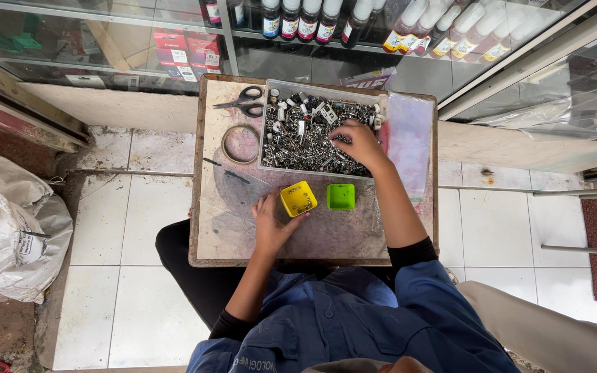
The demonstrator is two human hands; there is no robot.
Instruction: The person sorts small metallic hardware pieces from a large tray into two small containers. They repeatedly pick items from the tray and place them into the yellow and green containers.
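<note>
My right hand (359, 144) covers part of the small metal parts in the clear tray (271, 138), and its fingertips are buried among them, so I cannot tell whether they pinch anything. The parts are too small to identify. The top edge crops the ink bottles (443, 27).

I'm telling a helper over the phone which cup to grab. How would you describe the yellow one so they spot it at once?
Find the small wooden table in front of the glass cabinet. Below the clear tray of metal parts sit two small square cups side by side. Take the yellow cup, at the left hand, with small bits inside; the green cup beside it looks empty.
</note>
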